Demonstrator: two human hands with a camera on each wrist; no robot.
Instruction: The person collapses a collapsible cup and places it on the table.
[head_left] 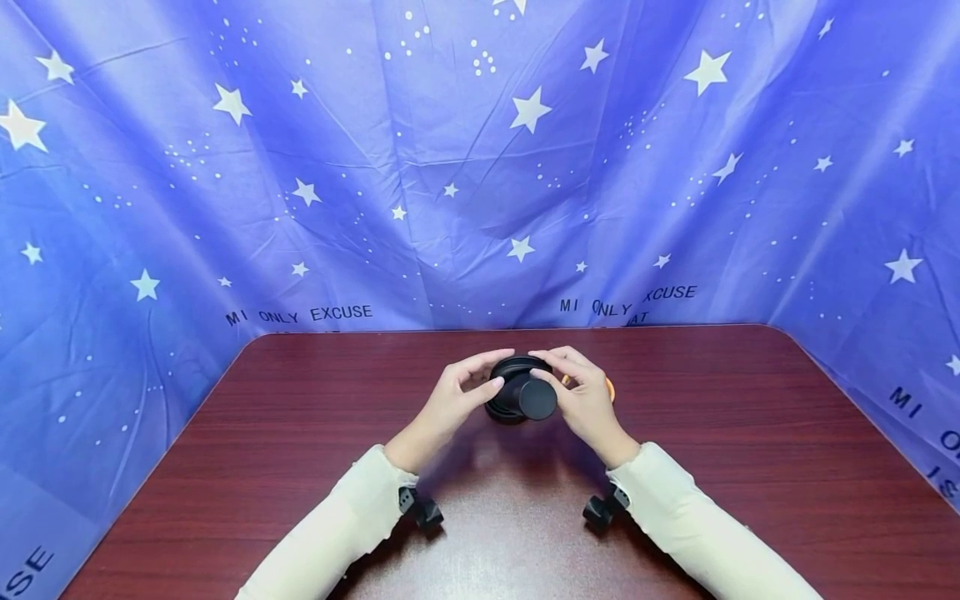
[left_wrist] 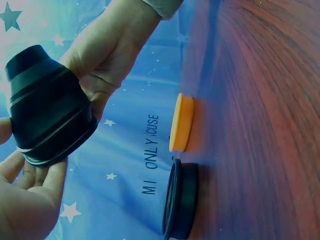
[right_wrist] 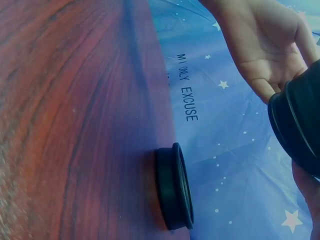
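Observation:
Between both hands is a black tapered cup with stepped rings round its wall, its narrow flat end turned up toward the head camera. My left hand grips the cup's left side, thumb near and fingers on the far side of the wide rim. On the right side my right hand holds it likewise. In the left wrist view the cup appears raised off the table, both hands at its wide end. Low in the right wrist view, part of the right hand touches the cup's rim.
On the dark red wooden table, a black flanged ring lies beyond the cup. An orange ring-shaped piece sits beside it, mostly behind the right hand in the head view. A blue star-printed curtain hangs round the table's far edges.

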